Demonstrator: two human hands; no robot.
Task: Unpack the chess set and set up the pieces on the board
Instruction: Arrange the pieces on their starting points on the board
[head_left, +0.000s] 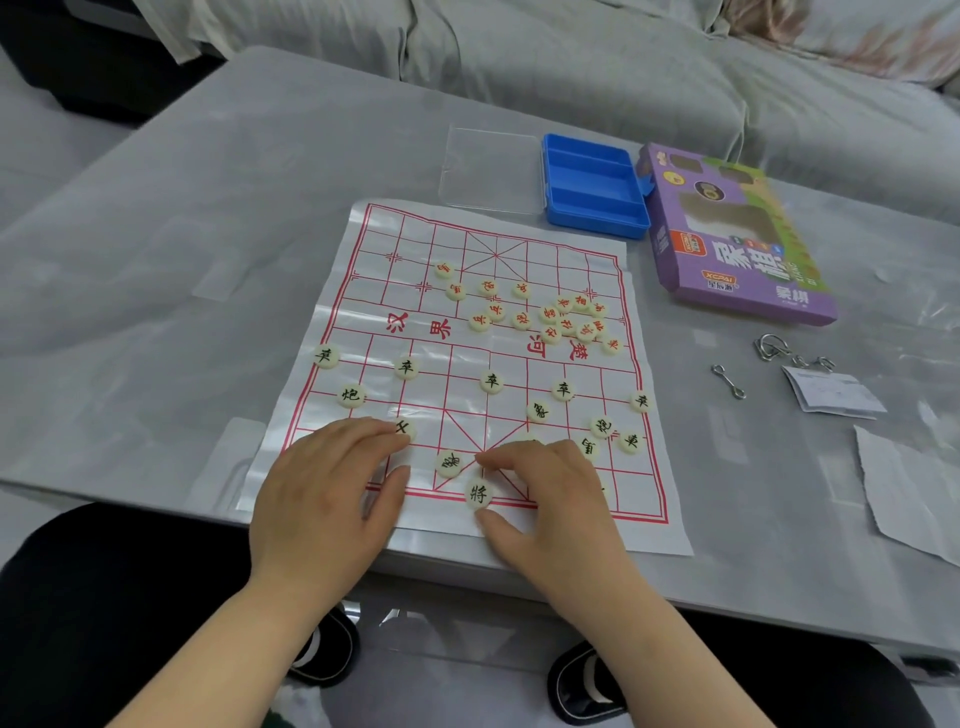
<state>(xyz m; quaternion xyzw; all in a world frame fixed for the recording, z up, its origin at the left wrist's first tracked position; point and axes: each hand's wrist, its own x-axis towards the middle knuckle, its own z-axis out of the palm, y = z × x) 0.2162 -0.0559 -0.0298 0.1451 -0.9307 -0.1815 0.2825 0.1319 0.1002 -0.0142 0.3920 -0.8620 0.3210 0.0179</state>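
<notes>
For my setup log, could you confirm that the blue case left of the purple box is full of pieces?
Not quite: the head view shows the blue case, left of the purple box, empty; the pieces lie on the board.

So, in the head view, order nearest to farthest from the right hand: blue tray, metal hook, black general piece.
1. black general piece, by the right hand
2. metal hook, right of the board
3. blue tray, beyond the board
</notes>
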